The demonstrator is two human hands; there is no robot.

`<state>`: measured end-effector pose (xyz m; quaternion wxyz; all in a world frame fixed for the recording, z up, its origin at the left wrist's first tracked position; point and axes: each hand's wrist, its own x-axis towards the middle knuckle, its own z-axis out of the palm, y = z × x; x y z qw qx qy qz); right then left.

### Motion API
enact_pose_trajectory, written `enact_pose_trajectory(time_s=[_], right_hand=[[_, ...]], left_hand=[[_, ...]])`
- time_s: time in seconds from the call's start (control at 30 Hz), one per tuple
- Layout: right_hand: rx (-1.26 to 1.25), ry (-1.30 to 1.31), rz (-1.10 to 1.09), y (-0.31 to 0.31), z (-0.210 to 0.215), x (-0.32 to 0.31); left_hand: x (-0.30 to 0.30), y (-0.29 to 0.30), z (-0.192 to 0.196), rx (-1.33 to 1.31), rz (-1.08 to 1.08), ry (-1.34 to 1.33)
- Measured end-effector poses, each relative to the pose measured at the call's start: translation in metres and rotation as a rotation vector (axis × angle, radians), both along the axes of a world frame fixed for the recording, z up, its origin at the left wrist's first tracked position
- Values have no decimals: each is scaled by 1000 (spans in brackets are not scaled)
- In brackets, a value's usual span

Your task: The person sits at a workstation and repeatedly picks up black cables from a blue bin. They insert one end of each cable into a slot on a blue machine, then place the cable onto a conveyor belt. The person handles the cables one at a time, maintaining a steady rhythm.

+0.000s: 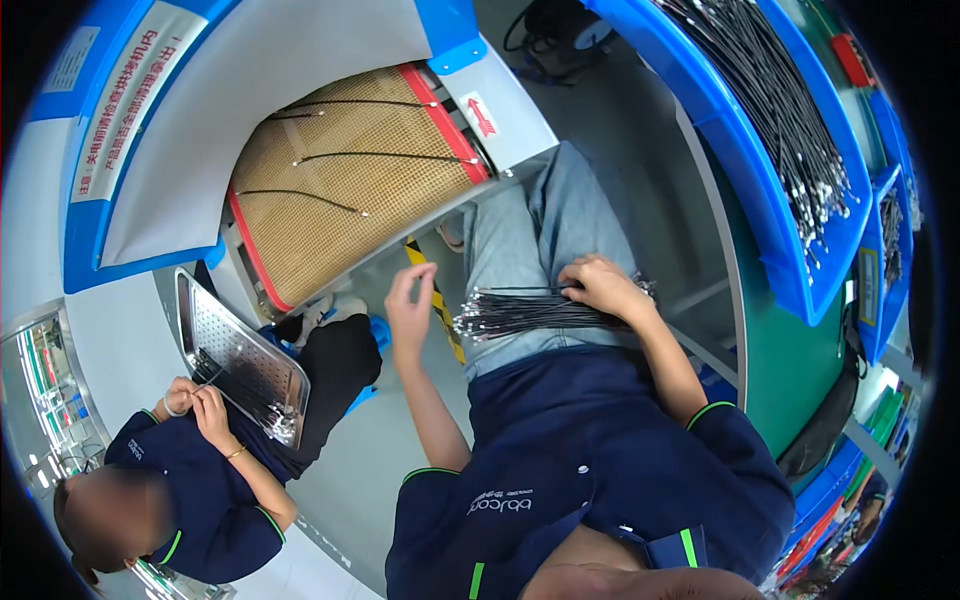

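Note:
A bundle of thin black cables with silvery connector ends lies across my lap, ends pointing left. On the bundle's right part rests my right hand, its fingers curled down and gripping cables at its upper edge. My left hand is raised left of the bundle, apart from it. Its thumb and forefinger come together at the tips, and I see nothing between them. Ahead of that hand, several single black cables lie spaced out on a tan mesh conveyor belt with red edges.
A blue and white machine hood arches over the belt. To the left, a seated co-worker handles cables above a perforated metal tray. At right, a blue bin full of black cables stands on a green tabletop.

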<state>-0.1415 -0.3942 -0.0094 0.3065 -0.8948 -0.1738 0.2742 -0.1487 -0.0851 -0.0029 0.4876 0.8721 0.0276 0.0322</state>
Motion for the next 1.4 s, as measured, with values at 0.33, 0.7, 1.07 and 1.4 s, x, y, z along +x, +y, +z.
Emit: enact_pose_trajectory(time_s=[0.33,0.7,1.07,1.4], right_hand=[[201,64,-95,0,12,2],[438,-26,-75,8,31,7],[527,-432,72,49,39,15],[546,-353,35,57,51,16]], left_hand=[[-20,-32,-12,90,-221,98],[-19,-44,4,13,-295,137],[-18,-46,44,-85,-328,164],[-16,-51,53,171,-339,-166]])
